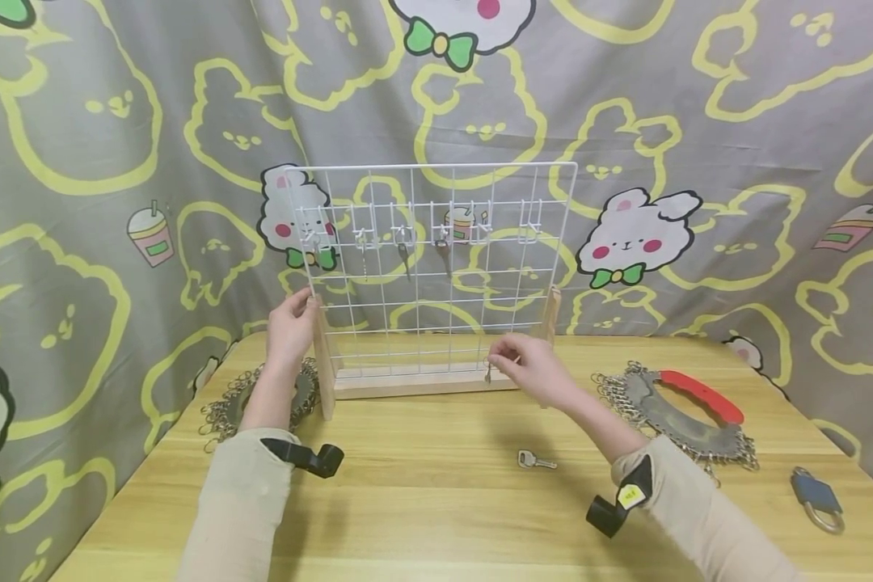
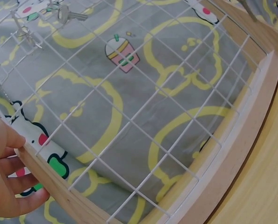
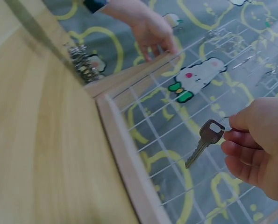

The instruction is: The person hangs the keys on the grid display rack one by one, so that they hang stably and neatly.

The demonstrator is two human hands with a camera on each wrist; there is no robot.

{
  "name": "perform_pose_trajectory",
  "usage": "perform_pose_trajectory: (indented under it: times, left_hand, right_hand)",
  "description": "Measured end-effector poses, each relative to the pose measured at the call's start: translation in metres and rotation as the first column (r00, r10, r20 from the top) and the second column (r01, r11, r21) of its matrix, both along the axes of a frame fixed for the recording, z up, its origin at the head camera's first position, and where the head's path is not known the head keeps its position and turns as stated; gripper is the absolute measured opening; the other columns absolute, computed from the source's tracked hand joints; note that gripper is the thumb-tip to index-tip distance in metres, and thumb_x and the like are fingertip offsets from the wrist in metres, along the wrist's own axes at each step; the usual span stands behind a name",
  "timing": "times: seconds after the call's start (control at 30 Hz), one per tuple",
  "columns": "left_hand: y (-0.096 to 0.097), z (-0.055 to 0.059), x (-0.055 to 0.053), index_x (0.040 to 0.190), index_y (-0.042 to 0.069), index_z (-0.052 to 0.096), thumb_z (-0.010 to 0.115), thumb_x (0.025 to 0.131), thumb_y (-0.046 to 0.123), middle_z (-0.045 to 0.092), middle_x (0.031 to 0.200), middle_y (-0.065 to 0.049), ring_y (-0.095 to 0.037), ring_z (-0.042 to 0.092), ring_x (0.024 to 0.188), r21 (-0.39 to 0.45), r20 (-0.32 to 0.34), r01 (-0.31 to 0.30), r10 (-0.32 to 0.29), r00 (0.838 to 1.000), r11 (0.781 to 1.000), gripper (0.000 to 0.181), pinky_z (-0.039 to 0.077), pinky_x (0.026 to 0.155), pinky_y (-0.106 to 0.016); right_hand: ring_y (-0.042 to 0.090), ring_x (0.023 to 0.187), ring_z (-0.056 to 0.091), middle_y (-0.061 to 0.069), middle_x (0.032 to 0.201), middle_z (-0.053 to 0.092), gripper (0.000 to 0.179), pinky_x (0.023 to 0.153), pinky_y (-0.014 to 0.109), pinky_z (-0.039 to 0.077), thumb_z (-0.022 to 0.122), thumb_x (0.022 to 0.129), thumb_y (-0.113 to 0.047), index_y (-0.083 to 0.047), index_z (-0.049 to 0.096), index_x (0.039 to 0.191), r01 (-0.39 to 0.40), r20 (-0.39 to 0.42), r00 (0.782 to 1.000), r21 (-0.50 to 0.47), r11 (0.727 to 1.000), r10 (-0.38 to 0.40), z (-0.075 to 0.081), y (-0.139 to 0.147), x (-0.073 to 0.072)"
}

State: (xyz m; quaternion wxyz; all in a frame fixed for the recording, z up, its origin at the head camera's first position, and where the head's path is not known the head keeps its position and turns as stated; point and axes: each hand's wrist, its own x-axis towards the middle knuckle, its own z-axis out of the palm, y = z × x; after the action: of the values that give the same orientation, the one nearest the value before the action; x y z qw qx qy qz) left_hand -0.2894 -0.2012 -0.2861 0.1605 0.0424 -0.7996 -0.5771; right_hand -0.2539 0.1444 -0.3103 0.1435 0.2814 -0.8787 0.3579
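Observation:
A white wire grid rack [image 1: 436,166] stands on a wooden base [image 1: 422,381]. My left hand [image 1: 291,330] grips the top of its left wooden post [image 2: 66,193], thumb on the near side. In front of the grid's lower right, my right hand [image 1: 534,368] pinches a small wire ring between thumb and forefinger. From that ring hangs a metal key [image 3: 208,138], its blade slanting down in the right wrist view. Hooks along the grid's upper part carry other keys [image 1: 405,260]. Another key [image 1: 537,461] lies flat on the table below my right hand.
At right, a curved grey plate with a red handle [image 1: 702,394] bears many small metal rings on its edge. A blue padlock [image 1: 815,491] lies nearer. Another ring-edged curved plate [image 1: 307,390] sits behind my left forearm. A patterned curtain [image 1: 647,73] hangs behind the table.

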Motion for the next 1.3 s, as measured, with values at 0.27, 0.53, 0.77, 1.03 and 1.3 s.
perform_pose_trajectory:
  times: [0.27,0.53,0.77,1.03,1.3]
  left_hand:
    - [-0.001,-0.001,-0.001,0.142,0.008,0.036,0.041,0.100,0.020,0.042,0.140,-0.016,-0.031,0.036,0.130,-0.004,-0.004,0.001,-0.001,1.000,1.000,0.045,0.029,0.107,-0.045]
    - [0.001,0.000,0.000,0.142,0.007,0.036,0.041,0.100,0.020,0.043,0.139,-0.016,-0.031,0.037,0.129,-0.003,-0.012,0.000,0.000,1.000,1.000,0.045,0.030,0.107,-0.044]
    - [0.000,-0.001,0.001,0.142,0.008,0.036,0.041,0.100,0.019,0.041,0.141,-0.016,-0.030,0.035,0.130,0.006,-0.010,0.002,-0.002,1.000,1.000,0.045,0.029,0.107,-0.044]
    - [0.000,-0.002,0.000,0.142,0.005,0.036,0.040,0.100,0.020,0.042,0.139,-0.017,-0.030,0.036,0.130,0.013,-0.022,0.003,-0.003,1.000,1.000,0.045,0.030,0.107,-0.042]
    - [0.000,-0.002,0.000,0.142,0.006,0.037,0.040,0.100,0.021,0.042,0.140,-0.016,-0.031,0.036,0.130,0.002,-0.024,-0.003,0.003,1.000,1.000,0.044,0.030,0.107,-0.043]
  right_hand:
    - [0.015,0.068,0.054,0.003,0.078,0.062,0.006,0.059,0.028,0.047,0.060,0.090,-0.008,-0.003,0.063,0.091,0.066,-0.019,0.998,-0.030,0.997,-0.067,0.033,0.002,-0.002]
    - [0.018,0.070,0.054,0.008,0.081,0.063,0.010,0.060,0.030,0.046,0.059,0.091,-0.011,-0.003,0.063,0.095,0.097,-0.057,0.994,-0.032,0.995,-0.098,0.062,0.002,-0.006]
    - [0.019,0.072,0.053,0.007,0.081,0.061,0.011,0.060,0.030,0.044,0.056,0.093,-0.013,-0.004,0.062,0.096,0.124,-0.097,0.987,-0.038,0.992,-0.127,0.075,-0.001,-0.009]
    - [0.017,0.069,0.054,0.008,0.080,0.061,0.011,0.058,0.028,0.046,0.056,0.093,-0.011,-0.002,0.061,0.096,0.123,-0.174,0.975,-0.109,0.986,-0.141,0.088,-0.004,-0.016]
    - [0.019,0.068,0.057,0.010,0.078,0.061,0.014,0.057,0.027,0.046,0.054,0.094,-0.013,-0.001,0.060,0.097,0.126,-0.181,0.971,-0.179,0.976,-0.158,0.103,-0.009,-0.019]
